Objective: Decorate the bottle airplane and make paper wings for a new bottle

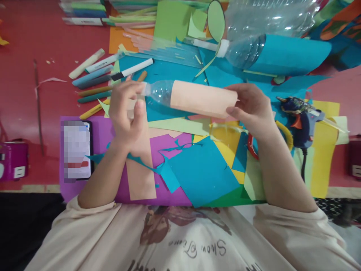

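Note:
A small clear plastic bottle (pixel 203 98), wrapped in peach paper, lies sideways between my two hands above the papers. My left hand (pixel 126 109) has its fingers closed around the white cap (pixel 145 89) at the neck end. At the bottle's base, my right hand (pixel 251 107) pinches the paper-covered end between thumb and fingers. Beneath my left hand, a peach paper strip (pixel 141 169) runs down over a purple sheet. A blue paper sheet (pixel 200 169) with ragged cut-offs lies below the bottle.
Behind lies another bottle (pixel 293 54) wrapped in blue paper. A glue gun (pixel 304 124) and red-handled scissors (pixel 250 146) are at the right. Several markers (pixel 96 75) and a phone (pixel 77 150) sit at the left. Clear sticks (pixel 169 51) and green paper (pixel 172 22) are at the back.

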Motion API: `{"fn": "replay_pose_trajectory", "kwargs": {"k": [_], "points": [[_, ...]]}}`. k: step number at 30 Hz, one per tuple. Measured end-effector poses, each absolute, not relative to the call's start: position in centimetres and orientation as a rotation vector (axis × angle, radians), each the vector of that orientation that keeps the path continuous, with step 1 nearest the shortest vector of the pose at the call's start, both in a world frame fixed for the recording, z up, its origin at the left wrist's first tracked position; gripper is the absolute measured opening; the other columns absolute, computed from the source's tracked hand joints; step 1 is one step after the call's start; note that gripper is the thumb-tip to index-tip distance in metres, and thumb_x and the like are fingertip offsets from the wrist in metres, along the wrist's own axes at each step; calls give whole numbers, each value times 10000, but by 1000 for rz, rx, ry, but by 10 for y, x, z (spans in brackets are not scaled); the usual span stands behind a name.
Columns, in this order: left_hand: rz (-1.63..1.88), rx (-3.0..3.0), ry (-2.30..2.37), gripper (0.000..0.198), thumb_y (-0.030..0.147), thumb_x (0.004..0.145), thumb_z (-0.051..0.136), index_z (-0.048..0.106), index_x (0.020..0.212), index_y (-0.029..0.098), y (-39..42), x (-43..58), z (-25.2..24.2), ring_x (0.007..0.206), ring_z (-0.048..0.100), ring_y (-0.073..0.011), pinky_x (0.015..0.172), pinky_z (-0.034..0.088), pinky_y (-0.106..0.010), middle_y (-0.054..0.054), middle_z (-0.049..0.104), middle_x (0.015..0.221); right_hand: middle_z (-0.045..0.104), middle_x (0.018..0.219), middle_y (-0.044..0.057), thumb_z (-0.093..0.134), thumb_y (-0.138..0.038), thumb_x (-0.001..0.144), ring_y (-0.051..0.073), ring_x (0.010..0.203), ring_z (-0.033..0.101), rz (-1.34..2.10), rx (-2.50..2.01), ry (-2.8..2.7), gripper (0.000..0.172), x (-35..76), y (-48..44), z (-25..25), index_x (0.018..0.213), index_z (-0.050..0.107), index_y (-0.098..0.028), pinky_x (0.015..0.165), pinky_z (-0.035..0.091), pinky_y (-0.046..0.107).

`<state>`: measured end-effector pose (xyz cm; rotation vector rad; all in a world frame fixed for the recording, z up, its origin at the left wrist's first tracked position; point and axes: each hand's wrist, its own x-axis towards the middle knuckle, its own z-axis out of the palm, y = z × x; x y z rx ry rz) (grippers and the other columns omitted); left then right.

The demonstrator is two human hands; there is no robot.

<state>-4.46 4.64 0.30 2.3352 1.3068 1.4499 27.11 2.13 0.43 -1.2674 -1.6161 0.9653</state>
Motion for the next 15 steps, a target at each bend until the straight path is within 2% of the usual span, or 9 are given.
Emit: {"fn": "replay_pose_trajectory", "kwargs": {"k": [2,4,5,7,9,11,13,15], "points": [[1223,2341,1546,233,371,973,482,600,1155,287,54,-54,7,1041,630,-232,863,534,-427,-46,653,1108,589,1265,122,654,-338,823,273,1184,582,648,-1326,-1677,351,271,20,5,1153,561,-263,884,535,442],[970,2336,1786,173,285,912,556,619,1063,231,61,-62,10,1109,590,-283,962,470,-495,-59,658,1102,561,1299,104,592,-291,860,278,1236,543,293,-1346,-1698,300,268,15,9,1158,561,-286,900,527,455],[809,2325,1872,182,251,878,579,624,1052,225,63,-66,11,1131,575,-307,989,439,-527,-58,665,1094,580,1247,91,565,-270,876,275,1201,559,147,-1331,-1690,267,265,12,11,1142,569,-296,875,532,450],[595,2326,1925,291,202,810,606,629,1099,219,68,-74,9,1179,535,-349,1018,385,-584,-55,669,1143,636,1043,60,521,-223,902,250,1015,626,12,-1282,-1698,201,258,4,16,1068,593,-310,784,547,419],[537,2360,1822,429,212,757,654,619,1183,251,72,-83,0,1211,492,-359,1036,343,-609,-30,649,1233,655,834,26,509,-189,905,211,783,648,96,-1214,-1808,162,251,-2,19,949,616,-302,664,544,372],[609,2381,1672,484,260,694,739,630,1165,294,77,-93,-12,1171,488,-354,1058,298,-618,-9,662,1186,680,763,14,516,-194,902,179,638,635,305,-1198,-1934,154,246,-4,18,887,636,-289,582,533,341],[673,2431,1620,447,279,659,777,660,1090,297,81,-102,-24,1119,494,-365,1039,280,-649,-22,667,1113,735,904,37,533,-240,900,165,600,640,481,-1272,-1942,156,243,-4,15,982,659,-285,548,536,329],[775,2479,1558,366,314,627,814,668,960,275,84,-107,-30,1059,506,-359,1009,302,-656,-31,666,1049,713,1180,69,550,-281,895,147,588,643,567,-1367,-1882,266,242,-3,11,1149,630,-297,541,547,323]]}}
